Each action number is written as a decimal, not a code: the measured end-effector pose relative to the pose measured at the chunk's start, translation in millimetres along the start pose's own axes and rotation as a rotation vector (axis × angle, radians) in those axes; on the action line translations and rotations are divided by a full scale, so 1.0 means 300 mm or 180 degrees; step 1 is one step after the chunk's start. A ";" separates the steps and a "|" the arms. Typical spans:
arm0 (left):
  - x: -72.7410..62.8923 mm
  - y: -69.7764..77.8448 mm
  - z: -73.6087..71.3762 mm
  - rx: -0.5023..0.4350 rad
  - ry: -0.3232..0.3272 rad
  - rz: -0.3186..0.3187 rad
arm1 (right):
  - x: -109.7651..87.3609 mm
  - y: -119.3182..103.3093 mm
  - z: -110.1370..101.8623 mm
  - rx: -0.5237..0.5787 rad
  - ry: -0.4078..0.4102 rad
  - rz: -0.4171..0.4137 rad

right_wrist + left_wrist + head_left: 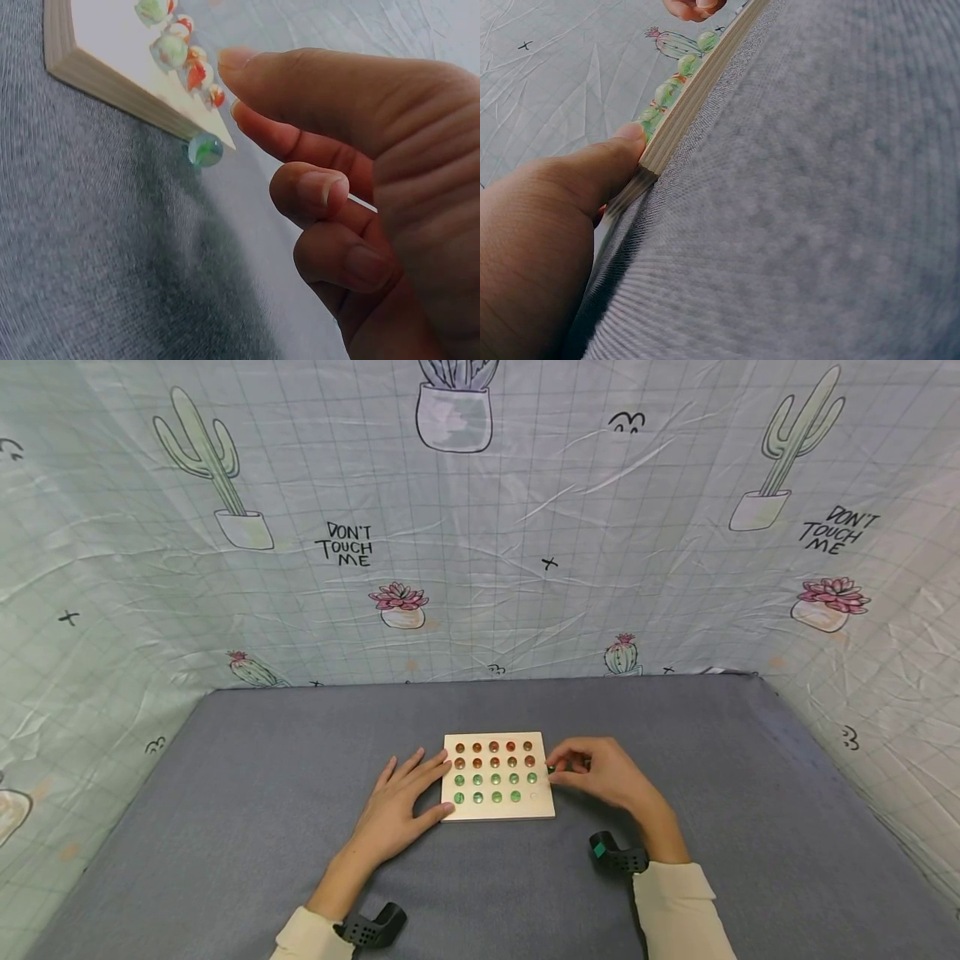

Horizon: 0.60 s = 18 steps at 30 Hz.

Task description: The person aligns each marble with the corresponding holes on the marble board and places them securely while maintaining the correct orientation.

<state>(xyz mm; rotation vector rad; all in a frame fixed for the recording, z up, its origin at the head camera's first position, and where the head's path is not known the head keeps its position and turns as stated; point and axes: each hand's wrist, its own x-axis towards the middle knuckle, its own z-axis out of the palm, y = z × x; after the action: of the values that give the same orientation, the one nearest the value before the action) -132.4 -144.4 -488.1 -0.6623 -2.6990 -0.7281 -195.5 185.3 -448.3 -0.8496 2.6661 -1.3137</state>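
A pale wooden board [498, 810] lies on the cloth, with marbles sitting in rows of holes. The two far rows hold orange-red marbles [493, 747]; green marbles [496, 779] fill the nearer ones, and the near right corner hole [534, 796] is bare. My left hand [397, 810] is spread at the board's left edge, its thumb and fingertips touching it. Beside the right edge, a loose clear-green marble [205, 150] rests on the cloth. My right hand [603, 770] hovers by that marble, thumb and index finger apart, the other fingers bent, holding nothing.
Grey cloth [300, 760] covers the table around the board. A printed fabric sheet [495, 527] with cactus drawings hangs behind and at both sides. Black wrist devices are worn on the left wrist [371, 927] and the right wrist [618, 853].
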 end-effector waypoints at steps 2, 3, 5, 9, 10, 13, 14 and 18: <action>0.000 0.000 0.000 -0.0004 0.0000 -0.0002 | -0.002 0.006 -0.001 -0.0021 0.0031 0.0016; 0.000 0.000 0.000 -0.0009 -0.0001 -0.0003 | -0.003 0.009 -0.001 -0.0027 0.0040 0.0015; 0.000 0.000 0.000 -0.0010 0.0000 -0.0003 | -0.004 0.014 -0.002 -0.0051 0.0060 0.0040; 0.001 0.000 0.001 -0.0019 0.0019 0.0007 | -0.004 0.022 -0.002 -0.0081 0.0073 0.0067; 0.001 0.000 0.001 -0.0018 0.0022 0.0008 | -0.004 0.023 -0.001 -0.0086 0.0073 0.0077; 0.001 0.001 0.001 -0.0018 0.0030 0.0021 | -0.005 0.031 0.000 -0.0103 0.0079 0.0065; 0.001 0.002 0.001 -0.0022 0.0031 0.0024 | -0.006 0.034 0.001 -0.0109 0.0084 0.0069; 0.001 0.001 0.001 -0.0021 0.0018 0.0014 | -0.007 0.040 0.003 -0.0117 0.0083 0.0115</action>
<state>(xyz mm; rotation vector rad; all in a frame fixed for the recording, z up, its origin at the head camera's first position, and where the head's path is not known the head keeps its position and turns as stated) -132.4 -143.8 -488.1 -0.6666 -2.6904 -0.7372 -199.0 191.5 -458.3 -0.7895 2.7200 -1.2809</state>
